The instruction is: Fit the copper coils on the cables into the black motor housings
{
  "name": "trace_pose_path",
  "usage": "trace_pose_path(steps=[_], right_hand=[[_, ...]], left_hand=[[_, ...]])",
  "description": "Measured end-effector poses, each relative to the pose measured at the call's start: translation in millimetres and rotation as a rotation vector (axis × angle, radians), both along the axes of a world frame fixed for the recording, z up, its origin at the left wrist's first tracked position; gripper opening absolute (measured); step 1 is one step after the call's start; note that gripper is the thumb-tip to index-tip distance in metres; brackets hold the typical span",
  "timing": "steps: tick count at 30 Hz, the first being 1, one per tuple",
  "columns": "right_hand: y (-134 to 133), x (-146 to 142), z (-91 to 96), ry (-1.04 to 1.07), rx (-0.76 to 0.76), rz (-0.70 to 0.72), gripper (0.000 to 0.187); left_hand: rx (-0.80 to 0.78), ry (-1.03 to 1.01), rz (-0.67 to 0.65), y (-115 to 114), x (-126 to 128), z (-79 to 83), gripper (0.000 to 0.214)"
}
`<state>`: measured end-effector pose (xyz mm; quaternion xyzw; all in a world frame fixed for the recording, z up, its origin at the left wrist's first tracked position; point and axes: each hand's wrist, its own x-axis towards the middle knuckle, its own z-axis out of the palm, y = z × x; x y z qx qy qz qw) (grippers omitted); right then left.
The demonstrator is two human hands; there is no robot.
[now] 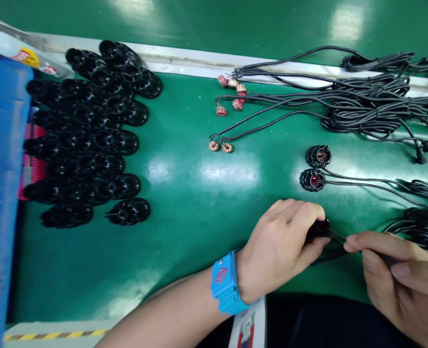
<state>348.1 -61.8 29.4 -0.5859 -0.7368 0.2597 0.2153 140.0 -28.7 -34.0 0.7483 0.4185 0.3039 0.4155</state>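
My left hand [284, 241], with a blue strap on its wrist, is closed around a black plastic housing [319, 229], mostly hidden by the fingers. My right hand [398, 270] grips a slim dark tool [382, 258] like a pen. The tool's thin tip meets the housing's right side; whether it is tweezers or a pick I cannot tell. A dark cable trails below the housing. Just beyond the left hand stand two similar housings, one with a copper coil [322, 155] inside and the other with a red coil [315, 180], each with a cable leading right.
Several black housings [90, 140] stand in rows at the left, beside a blue bin [3, 183]. Ring coils [221, 110] on black cables lie at the back, their bundles [366, 111] at right. More coiled cable [422, 232] lies near my right hand. A bottle [39, 58] lies back left.
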Motion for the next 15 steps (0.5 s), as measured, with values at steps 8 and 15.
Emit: trace_pose_path(steps=[8,15], right_hand=[[4.5,-1.6,-0.7,0.012,0.103,0.123,0.011],[3.3,-2.0,1.4,-0.063,0.045,0.05,0.015]], left_hand=[[0.11,0.047,-0.008,1.5,-0.9,-1.1,0.027],[0.341,0.07,0.032,0.4,5.9,-2.4,0.022]])
